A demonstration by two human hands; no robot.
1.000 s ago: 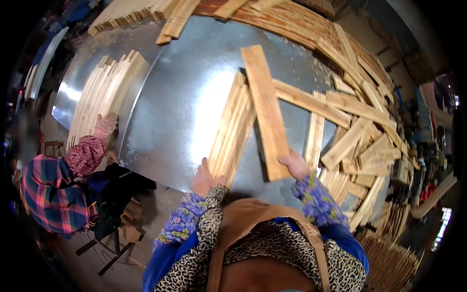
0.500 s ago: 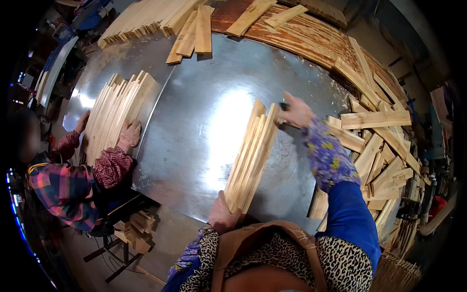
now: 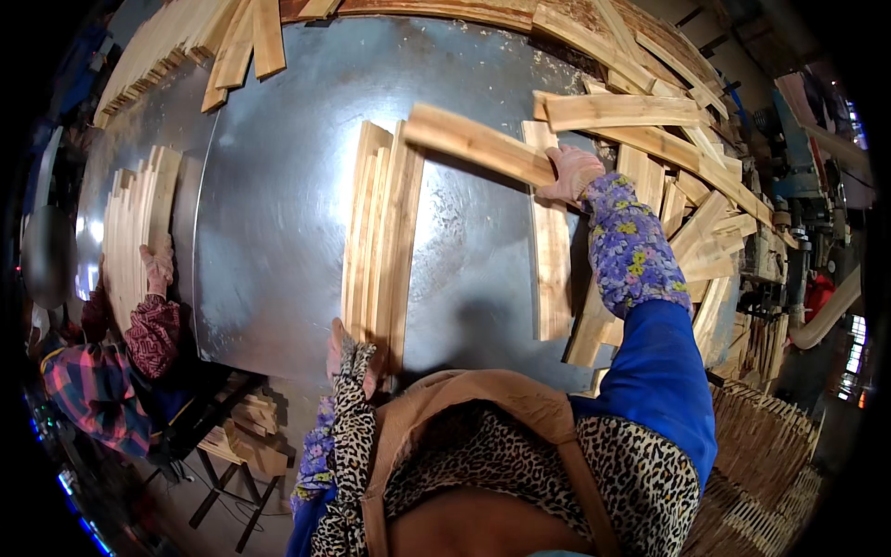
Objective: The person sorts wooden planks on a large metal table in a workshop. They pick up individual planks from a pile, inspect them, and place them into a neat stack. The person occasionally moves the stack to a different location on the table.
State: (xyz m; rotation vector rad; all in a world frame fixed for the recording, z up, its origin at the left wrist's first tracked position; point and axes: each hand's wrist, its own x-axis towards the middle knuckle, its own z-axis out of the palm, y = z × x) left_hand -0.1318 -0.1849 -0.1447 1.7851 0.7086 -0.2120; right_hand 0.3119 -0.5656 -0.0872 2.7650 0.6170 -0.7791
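Note:
My right hand (image 3: 573, 173), in a pink glove, grips one end of a long pale wooden slat (image 3: 478, 144) and holds it slanted above the shiny metal table (image 3: 278, 213). My left hand (image 3: 345, 345) rests at the near end of a row of slats (image 3: 379, 239) standing on edge side by side on the table. Another flat slat (image 3: 549, 255) lies just right of that row, under my right forearm.
A loose heap of slats (image 3: 687, 176) covers the table's right side, and more slats (image 3: 223, 42) lie at the far left. At the left, another person's gloved hand (image 3: 158, 265) touches a second stack of slats (image 3: 135, 227). A wicker basket (image 3: 761, 464) sits lower right.
My right hand has picked a slat from the right-hand heap and swung it over the table toward the row. The other person's hand stays on the left stack.

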